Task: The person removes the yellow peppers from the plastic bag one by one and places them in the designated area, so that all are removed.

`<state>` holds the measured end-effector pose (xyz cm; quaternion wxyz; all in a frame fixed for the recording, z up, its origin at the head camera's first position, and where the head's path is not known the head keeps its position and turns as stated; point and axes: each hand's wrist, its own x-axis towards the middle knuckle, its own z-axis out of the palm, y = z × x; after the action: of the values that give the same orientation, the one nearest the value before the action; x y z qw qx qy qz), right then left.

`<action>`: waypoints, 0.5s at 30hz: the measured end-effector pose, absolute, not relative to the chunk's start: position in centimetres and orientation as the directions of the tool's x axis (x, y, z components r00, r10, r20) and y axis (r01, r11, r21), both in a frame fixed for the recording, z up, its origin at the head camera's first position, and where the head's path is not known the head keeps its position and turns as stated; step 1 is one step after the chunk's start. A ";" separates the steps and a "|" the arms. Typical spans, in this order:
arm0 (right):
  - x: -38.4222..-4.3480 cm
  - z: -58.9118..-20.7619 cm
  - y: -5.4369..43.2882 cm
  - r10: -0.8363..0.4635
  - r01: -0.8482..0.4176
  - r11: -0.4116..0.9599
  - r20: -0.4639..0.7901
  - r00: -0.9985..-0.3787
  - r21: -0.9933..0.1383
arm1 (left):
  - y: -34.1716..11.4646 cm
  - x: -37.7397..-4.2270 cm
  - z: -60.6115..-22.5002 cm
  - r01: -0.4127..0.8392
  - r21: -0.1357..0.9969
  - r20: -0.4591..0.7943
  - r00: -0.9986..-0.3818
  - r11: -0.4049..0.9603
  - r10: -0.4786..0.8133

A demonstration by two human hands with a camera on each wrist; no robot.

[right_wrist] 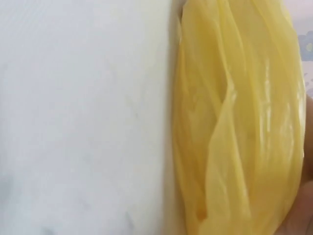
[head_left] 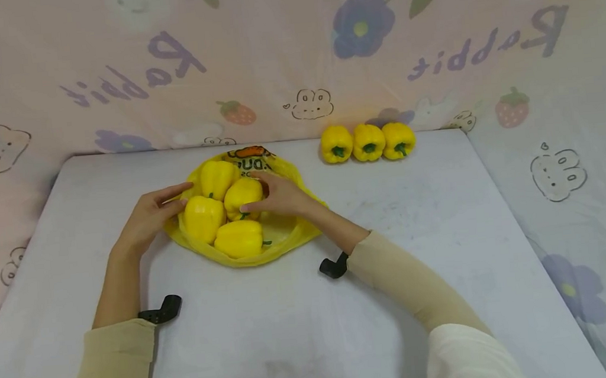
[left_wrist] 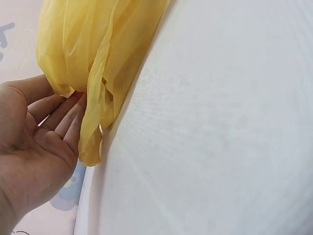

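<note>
A yellow plastic bag point(head_left: 291, 237) lies spread open on the table, with several yellow bell peppers inside. My right hand point(head_left: 282, 195) reaches over the bag's right side and grips one bell pepper point(head_left: 242, 195), thumb in front and fingers behind. At the bag's left rim, my left hand point(head_left: 157, 209) touches the plastic with extended fingers. The left wrist view shows that hand point(left_wrist: 36, 139) palm up beside the hanging folds of the bag point(left_wrist: 102, 58), its fingertips partly hidden. In the right wrist view the bag point(right_wrist: 239, 117) covers most of the right hand.
Three more yellow bell peppers, left point(head_left: 336, 144), middle point(head_left: 368, 142) and right point(head_left: 399, 140), stand in a row at the back of the white table point(head_left: 416, 204). Behind the table hangs a printed curtain point(head_left: 270, 49). Black wrist mounts point(head_left: 165, 309) project over the tabletop.
</note>
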<state>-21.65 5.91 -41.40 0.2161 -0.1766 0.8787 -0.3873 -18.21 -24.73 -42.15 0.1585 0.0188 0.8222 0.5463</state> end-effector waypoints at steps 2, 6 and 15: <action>-21.7 -41.4 5.6 -0.471 -0.148 0.658 -0.250 -0.846 -0.738 | -24.7 -18.3 -42.1 -0.144 0.907 -0.240 -0.949 0.396 0.204; -21.5 -41.2 5.4 -0.474 -0.162 0.655 -0.234 -0.849 -0.738 | -24.8 -18.2 -42.1 -0.145 0.906 -0.239 -0.950 0.397 0.200; -21.5 -40.6 6.1 -0.480 -0.120 0.563 -0.205 -0.853 -0.818 | -24.9 -18.2 -42.0 -0.141 0.894 -0.243 -0.950 0.425 0.198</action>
<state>-21.53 6.13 -40.57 0.2074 -0.1746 0.8594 -0.4336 -18.22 -24.87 -42.01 0.1577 0.0172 0.8291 0.5361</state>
